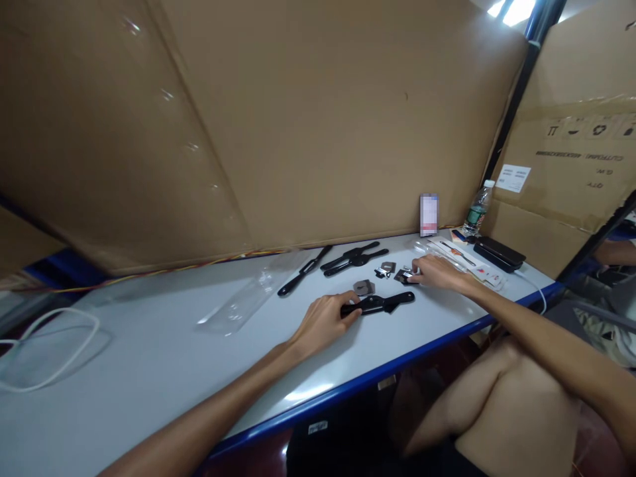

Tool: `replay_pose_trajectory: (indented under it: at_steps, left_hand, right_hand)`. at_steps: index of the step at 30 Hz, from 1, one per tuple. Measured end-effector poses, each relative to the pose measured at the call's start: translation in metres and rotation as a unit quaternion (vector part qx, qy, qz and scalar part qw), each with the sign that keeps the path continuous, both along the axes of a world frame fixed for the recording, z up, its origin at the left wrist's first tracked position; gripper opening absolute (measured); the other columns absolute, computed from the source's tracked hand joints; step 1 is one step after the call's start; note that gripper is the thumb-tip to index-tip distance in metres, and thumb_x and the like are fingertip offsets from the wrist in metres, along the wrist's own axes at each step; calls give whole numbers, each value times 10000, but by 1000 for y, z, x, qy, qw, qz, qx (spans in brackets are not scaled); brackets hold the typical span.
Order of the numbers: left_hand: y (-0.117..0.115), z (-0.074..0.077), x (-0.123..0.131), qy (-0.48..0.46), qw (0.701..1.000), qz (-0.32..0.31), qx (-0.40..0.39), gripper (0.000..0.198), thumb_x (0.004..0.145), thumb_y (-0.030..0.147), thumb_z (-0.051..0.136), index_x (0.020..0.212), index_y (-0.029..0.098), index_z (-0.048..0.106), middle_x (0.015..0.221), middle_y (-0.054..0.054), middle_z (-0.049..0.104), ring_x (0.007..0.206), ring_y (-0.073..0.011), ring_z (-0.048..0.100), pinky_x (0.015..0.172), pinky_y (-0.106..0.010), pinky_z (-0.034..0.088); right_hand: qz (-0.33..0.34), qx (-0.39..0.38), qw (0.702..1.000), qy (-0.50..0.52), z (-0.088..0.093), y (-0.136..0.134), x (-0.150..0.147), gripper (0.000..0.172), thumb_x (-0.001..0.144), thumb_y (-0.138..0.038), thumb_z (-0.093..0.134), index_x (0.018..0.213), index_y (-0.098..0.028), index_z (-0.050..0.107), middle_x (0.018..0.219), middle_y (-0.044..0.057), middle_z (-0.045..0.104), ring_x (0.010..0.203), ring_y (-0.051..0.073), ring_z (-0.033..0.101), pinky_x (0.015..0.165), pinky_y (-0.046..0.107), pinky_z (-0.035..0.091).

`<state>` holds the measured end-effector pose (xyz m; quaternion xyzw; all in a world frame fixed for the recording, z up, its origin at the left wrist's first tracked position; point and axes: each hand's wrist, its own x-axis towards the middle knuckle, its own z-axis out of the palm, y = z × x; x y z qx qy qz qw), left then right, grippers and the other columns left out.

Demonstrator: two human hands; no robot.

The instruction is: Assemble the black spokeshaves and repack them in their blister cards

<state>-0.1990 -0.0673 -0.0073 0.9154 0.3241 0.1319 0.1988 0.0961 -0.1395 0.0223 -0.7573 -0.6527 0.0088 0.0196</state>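
Note:
My left hand [325,318] is closed around one handle of a black spokeshave [377,304], which lies low over the near part of the table. Just behind it is a flat grey metal blade [364,287]. My right hand [433,272] pinches at a small dark metal piece [404,276]; the fingers partly cover it. Beside that piece lie more small shiny metal parts [384,269]. Farther back rest black spokeshave bodies [354,257], overlapping each other, and another long black one [304,271] to their left.
A clear plastic sleeve [243,301] lies left of the tools. At the right are printed packaging [464,257], a black case [499,254], a water bottle [477,211] and an upright phone [428,215]. A white cable [52,377] loops at far left. Cardboard [318,119] walls the back.

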Motion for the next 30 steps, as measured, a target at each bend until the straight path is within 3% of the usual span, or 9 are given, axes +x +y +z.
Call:
replay_pose_trajectory:
  at_steps: [5,12,17,23,30]
  left_hand:
    - [-2,1,1,22,999,-10,33,305,944,331,515,1142,195,702,842,-69,749,822,-277,691,719,-339,426]
    - [11,-2,-1,32,998,9,50,310,951,333,498,1161,210,690,904,-71,765,875,-292,701,711,-332,420]
    - [16,-6,-2,28,998,-18,62,307,954,323,504,1166,193,683,921,-80,767,882,-288,705,731,-337,433]
    - [4,-10,0,16,994,-76,77,274,953,304,528,1154,191,676,882,-67,758,818,-260,706,729,-331,449]
    - [2,-10,2,13,994,-86,70,274,966,301,508,1169,194,657,975,-94,769,891,-281,718,756,-347,459]
  right_hand:
    - [-12,3,1000,18,-13,10,4,149,926,-307,663,969,-186,738,1050,110,744,992,256,676,686,270,394]
    - [-18,70,997,6,-12,10,3,229,952,-269,597,1120,-155,704,1134,157,712,1071,298,645,814,327,447]
    - [55,92,994,15,-17,17,-12,347,965,-330,632,1271,-166,644,1270,138,674,1198,273,586,967,344,443]
    - [143,127,979,63,-19,20,-37,260,942,-197,635,1191,-143,688,1198,138,703,1154,271,604,981,365,443]
    - [223,20,971,79,-2,40,-79,412,894,-320,721,1257,-134,659,1302,175,647,1212,317,572,959,373,447]
